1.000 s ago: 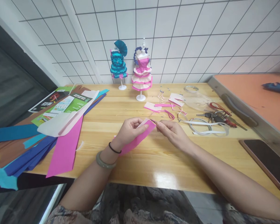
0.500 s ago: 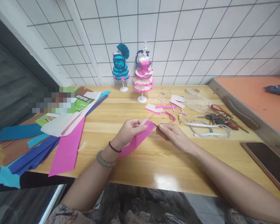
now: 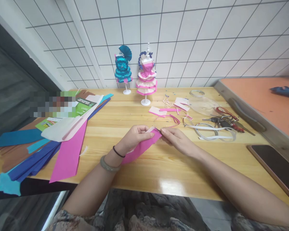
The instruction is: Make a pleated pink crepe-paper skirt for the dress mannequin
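In the head view, my left hand [image 3: 134, 138] pinches a bright pink crepe paper strip [image 3: 141, 151] with a pale layer along its upper edge. The strip hangs down toward my left wrist, above the table. My right hand [image 3: 177, 139] is closed around a thin, dark, pointed tool [image 3: 157, 129], mostly hidden by the fingers. Its tip meets the strip's upper right end; whether it is scissors or tweezers I cannot make out. Just beyond my hands lie pink and white paper pieces [image 3: 156, 111] and a curled pink ribbon [image 3: 175, 120].
Two small dress stands, one teal [image 3: 122, 70] and one pink and white [image 3: 146, 80], stand near the tiled wall. Coloured crepe papers [image 3: 67, 154] spread at the left. Keys [image 3: 225, 123], ribbon rolls [image 3: 205, 131] and a phone [image 3: 275, 168] lie at the right, beside an orange-topped box [image 3: 262, 99].
The tool's tip now lies against the strip's upper end, and my right hand has come slightly closer to it. The whole view has shifted a little.
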Motion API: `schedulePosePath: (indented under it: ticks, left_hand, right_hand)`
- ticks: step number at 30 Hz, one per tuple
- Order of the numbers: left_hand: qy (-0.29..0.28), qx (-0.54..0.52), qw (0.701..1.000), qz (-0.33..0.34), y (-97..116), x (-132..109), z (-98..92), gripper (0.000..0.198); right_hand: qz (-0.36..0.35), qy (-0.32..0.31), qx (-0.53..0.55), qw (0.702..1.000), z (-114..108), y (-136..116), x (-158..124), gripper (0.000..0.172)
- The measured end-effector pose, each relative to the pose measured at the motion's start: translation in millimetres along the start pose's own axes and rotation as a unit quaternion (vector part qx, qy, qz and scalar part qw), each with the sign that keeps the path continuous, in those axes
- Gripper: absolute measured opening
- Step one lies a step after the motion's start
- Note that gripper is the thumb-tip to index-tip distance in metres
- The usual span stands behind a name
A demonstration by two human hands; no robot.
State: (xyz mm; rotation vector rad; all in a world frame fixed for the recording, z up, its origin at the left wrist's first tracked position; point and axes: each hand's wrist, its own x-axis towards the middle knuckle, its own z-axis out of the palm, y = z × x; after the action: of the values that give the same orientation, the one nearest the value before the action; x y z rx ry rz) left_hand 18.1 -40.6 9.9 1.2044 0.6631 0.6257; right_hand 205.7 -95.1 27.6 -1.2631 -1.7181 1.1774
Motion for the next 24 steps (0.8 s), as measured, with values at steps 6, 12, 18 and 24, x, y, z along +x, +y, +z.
schedulePosePath:
  ticks: [6,12,18,24]
  left_hand:
    - [-0.001,0.013,1.000,0.010,0.8,1.2,3.6,0.024]
    - [-0.006,0.028,0.999,0.016,0.8,0.4,4.3,0.027]
    - [-0.008,0.035,0.999,0.014,1.0,0.0,4.7,0.027]
    - [-0.005,0.035,0.999,0.004,2.2,0.0,5.0,0.028]
  right_hand:
    - [-0.030,0.053,-0.093,0.994,3.1,-1.8,-0.1,0.042]
    - [-0.036,0.060,-0.117,0.991,3.4,-1.8,0.1,0.042]
    - [-0.031,0.068,-0.116,0.990,3.7,-0.9,0.8,0.042]
    - [-0.032,0.077,-0.096,0.992,5.2,2.6,1.3,0.042]
